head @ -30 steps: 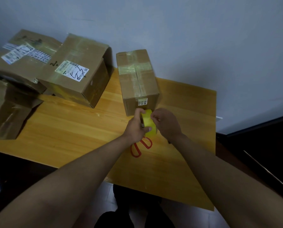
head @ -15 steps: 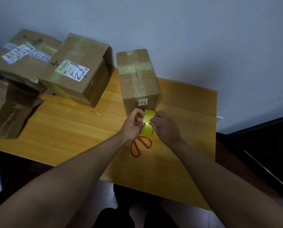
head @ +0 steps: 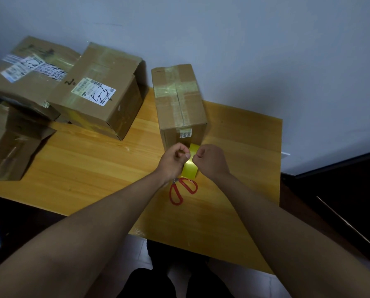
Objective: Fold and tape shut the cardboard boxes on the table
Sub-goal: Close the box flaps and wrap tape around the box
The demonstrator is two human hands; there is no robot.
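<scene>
Both hands work the yellow tape roll point(head: 190, 168) just in front of the taped box point(head: 179, 104), which serves as landmark. Left hand point(head: 173, 161) curled, thumb and fingers pinching the roll's upper edge; grip narrow, holding tape. Right hand point(head: 210, 161) also curled, fingertips pinched on the roll from the other side. The roll stands on edge, right at the near face of the taped box, at or just above the wooden surface point(head: 83, 168); cannot tell if it touches. Red scissors point(head: 183, 191) lie flat on the surface nearer than the roll, partly under the left wrist. Left of the taped box: labelled box point(head: 98, 93), tilted, beside two more boxes point(head: 29, 67) point(head: 9, 145).
</scene>
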